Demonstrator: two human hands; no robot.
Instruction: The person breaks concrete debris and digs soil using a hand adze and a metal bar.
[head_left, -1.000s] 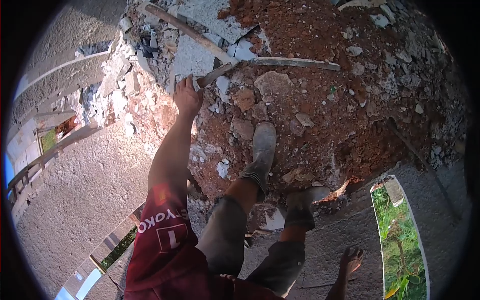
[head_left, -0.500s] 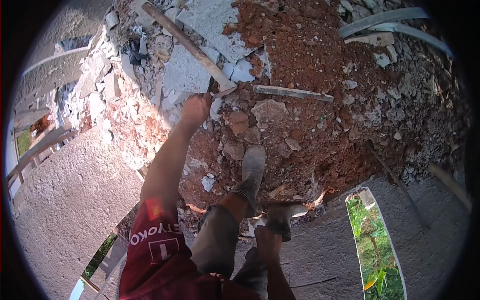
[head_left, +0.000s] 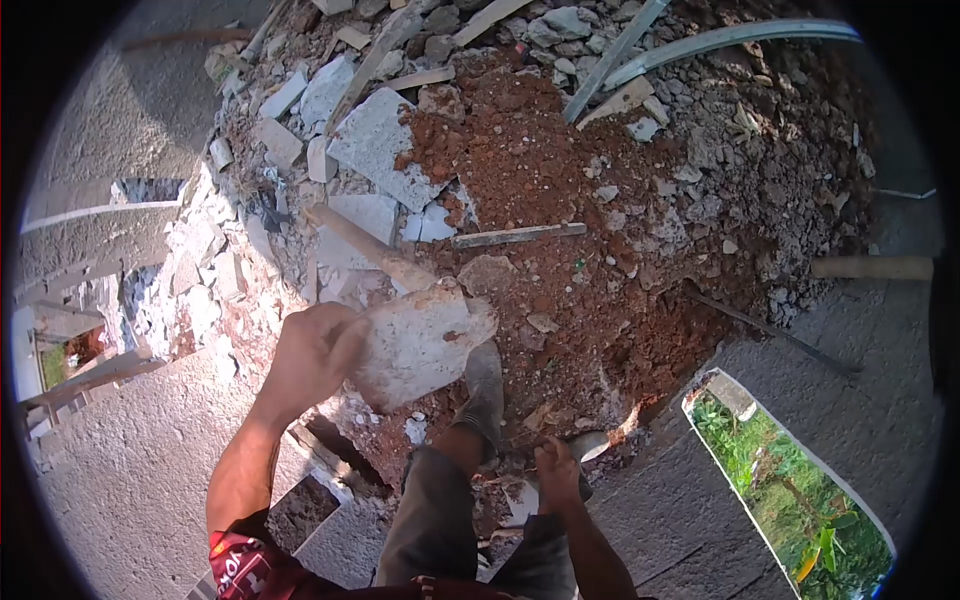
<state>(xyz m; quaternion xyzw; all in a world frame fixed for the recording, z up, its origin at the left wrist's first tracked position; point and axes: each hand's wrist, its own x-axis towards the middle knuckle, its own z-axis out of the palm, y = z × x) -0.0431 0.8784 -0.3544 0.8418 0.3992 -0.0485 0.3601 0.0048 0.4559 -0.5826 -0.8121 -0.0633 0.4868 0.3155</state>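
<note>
My left hand (head_left: 315, 355) grips the left edge of a hoe's broad, pale blade (head_left: 425, 345), which has reddish dirt along its rim. The hoe's wooden handle (head_left: 370, 245) slants from the blade up and left over the broken slabs. Beneath the blade are red soil and part of one boot (head_left: 485, 390). Down by the other boot (head_left: 590, 445), my right hand (head_left: 558, 470) has its fingers curled in. Whatever it may hold is hidden.
Red soil (head_left: 540, 130) and broken white slabs (head_left: 385, 150) form a mound ahead. A thin strip (head_left: 520, 235) lies across it. Curved metal strips (head_left: 730, 40) are at upper right, a thin rod (head_left: 770, 325) at right. A floor opening (head_left: 790, 480) shows greenery below.
My left hand has drawn the hoe toward me, turning its blade broadside to view. The camera view has shifted. My right hand stays low near the boot, its fingers now more visible.
</note>
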